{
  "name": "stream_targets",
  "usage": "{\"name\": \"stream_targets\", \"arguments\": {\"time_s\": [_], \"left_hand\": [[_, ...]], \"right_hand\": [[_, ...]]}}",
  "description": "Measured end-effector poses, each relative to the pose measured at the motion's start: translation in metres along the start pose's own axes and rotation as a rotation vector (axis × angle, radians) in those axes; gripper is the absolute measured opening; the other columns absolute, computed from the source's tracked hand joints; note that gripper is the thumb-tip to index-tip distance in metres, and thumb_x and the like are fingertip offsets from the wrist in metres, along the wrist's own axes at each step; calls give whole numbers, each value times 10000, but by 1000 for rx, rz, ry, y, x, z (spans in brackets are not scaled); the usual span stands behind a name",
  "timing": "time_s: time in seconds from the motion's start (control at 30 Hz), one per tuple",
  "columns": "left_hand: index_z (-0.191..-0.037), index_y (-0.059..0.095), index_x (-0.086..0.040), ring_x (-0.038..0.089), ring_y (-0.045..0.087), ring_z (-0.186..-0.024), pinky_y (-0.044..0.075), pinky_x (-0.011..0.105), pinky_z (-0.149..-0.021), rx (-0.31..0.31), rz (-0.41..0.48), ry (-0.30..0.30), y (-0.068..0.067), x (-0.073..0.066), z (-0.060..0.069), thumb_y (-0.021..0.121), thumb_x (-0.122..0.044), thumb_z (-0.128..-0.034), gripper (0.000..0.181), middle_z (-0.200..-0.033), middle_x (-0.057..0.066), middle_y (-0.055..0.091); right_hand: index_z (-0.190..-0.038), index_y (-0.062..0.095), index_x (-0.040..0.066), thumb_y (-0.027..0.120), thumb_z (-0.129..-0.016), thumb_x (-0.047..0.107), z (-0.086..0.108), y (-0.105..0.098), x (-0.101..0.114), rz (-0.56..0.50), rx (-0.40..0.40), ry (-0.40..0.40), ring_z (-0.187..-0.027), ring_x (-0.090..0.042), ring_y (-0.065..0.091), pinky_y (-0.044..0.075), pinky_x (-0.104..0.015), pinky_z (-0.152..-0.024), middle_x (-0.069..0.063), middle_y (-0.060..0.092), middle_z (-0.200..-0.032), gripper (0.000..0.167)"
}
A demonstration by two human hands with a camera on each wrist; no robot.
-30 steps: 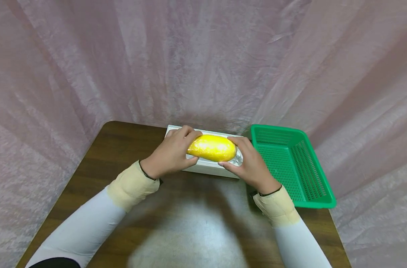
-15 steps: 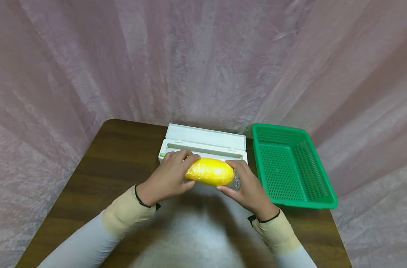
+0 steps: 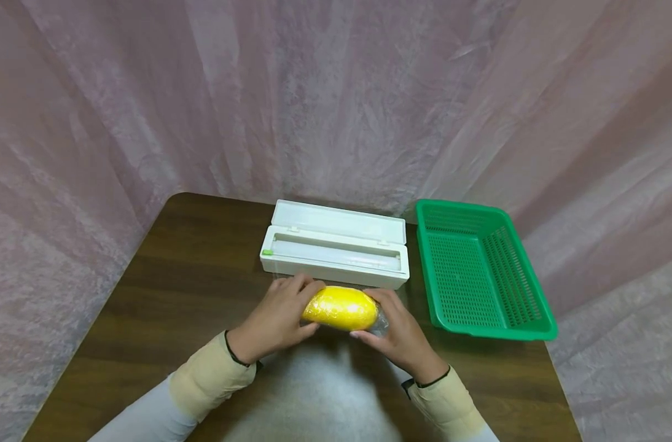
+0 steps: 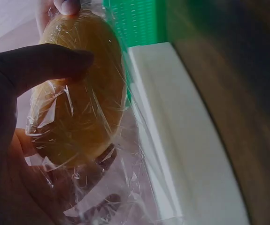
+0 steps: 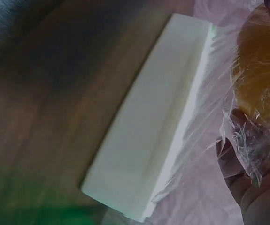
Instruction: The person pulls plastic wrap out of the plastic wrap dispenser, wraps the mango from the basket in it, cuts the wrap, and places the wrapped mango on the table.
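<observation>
A smooth yellow oval fruit [image 3: 341, 308], wrapped in shiny cling film [image 4: 97, 187], is held up off the table between both hands. The left hand [image 3: 275, 319] grips its left end, thumb on the near side and fingers over the far side. At the right end the right hand [image 3: 402, 337] holds it the same way, with bunched film by the palm. Behind them stands a white cling film dispenser [image 3: 330, 270], lid raised, a film roll [image 3: 336, 253] inside and a green slider [image 3: 266, 252] at its left. In the wrist views, clear film stretches between dispenser and fruit.
A green plastic basket [image 3: 491, 334] with perforated walls stands right of the dispenser. Both are on a brown wooden table [image 3: 203, 245]. A pinkish curtain [image 3: 336, 110] hangs right behind the table's far edge.
Both hands have drawn the yellow fruit toward the person and away from above the dispenser, bringing the dispenser's open lid and roll into sight. Dispenser and basket stay put.
</observation>
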State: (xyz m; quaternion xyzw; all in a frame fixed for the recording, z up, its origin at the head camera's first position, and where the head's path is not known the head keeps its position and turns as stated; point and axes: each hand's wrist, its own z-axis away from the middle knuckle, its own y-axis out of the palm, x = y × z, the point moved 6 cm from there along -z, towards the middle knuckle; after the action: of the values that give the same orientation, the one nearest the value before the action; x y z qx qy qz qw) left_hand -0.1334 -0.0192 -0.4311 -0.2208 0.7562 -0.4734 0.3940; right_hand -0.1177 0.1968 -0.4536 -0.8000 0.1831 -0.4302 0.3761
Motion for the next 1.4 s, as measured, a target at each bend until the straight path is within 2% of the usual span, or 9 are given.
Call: {"name": "stream_targets", "arguments": {"time_s": [0.23, 0.43, 0.6, 0.83, 1.07, 1.3, 1.4], "left_hand": [[-1356, 569, -150, 245, 593, -1110, 432, 541, -1011, 30, 46, -47, 20, 8, 8, 904, -254, -744, 705, -1226, 83, 571], [-1382, 560, -153, 264, 599, -1142, 417, 528, -1008, 40, 95, -84, 32, 15, 11, 885, -224, -763, 703, -1276, 96, 556], [-1417, 531, -89, 279, 587, -1168, 384, 551, -1070, 26, 73, -84, 37, 19, 11, 878, -241, -780, 742, -1262, 112, 595], [-1423, 536, -124, 313, 527, -1305, 347, 571, -1127, -15, 45, -73, 45, 20, 6, 881, -271, -783, 742, -1392, 120, 563], [-1384, 559, -113, 311, 559, -1249, 353, 579, -1110, -19, 75, -108, 50, 26, -4, 851, -354, -817, 682, -1353, 114, 580], [-1404, 554, -93, 302, 584, -1199, 379, 563, -1052, -7, 156, -133, 51, 38, -9, 797, -436, -855, 692, -1300, 107, 613], [-1377, 585, -119, 254, 614, -1080, 392, 507, -971, 8, 184, -135, 51, 43, -13, 786, -463, -856, 656, -1226, 75, 639]], "right_hand": [[-1405, 499, 60, 905, -755, 287, 8, 16, -7, 0, -8, 16, -1205, -216, 586, 526, -440, -1009, -72, 545, -1341, 799], [-1418, 505, 149, 873, -790, 345, 10, 27, -18, -16, 35, 111, -1223, -199, 579, 508, -442, -1041, -39, 560, -1348, 753], [-1446, 509, 146, 858, -803, 365, 10, 34, -26, -23, 45, 144, -1218, -209, 591, 515, -457, -1030, -39, 568, -1348, 764], [-1475, 496, 128, 837, -829, 350, 9, 41, -37, -33, 72, 184, -1202, -242, 605, 522, -473, -1006, -73, 568, -1344, 764], [-1520, 429, 129, 776, -885, 395, 6, 43, -47, -38, 101, 242, -1216, -278, 599, 501, -508, -1028, -114, 576, -1383, 771], [-1397, 488, 131, 755, -913, 352, 1, 40, -53, -79, 79, 274, -1105, -211, 607, 509, -471, -999, -88, 624, -1325, 595], [-1424, 497, 134, 706, -951, 352, 0, 36, -53, -93, 70, 271, -1120, -229, 610, 503, -494, -996, -88, 629, -1332, 561]]}}
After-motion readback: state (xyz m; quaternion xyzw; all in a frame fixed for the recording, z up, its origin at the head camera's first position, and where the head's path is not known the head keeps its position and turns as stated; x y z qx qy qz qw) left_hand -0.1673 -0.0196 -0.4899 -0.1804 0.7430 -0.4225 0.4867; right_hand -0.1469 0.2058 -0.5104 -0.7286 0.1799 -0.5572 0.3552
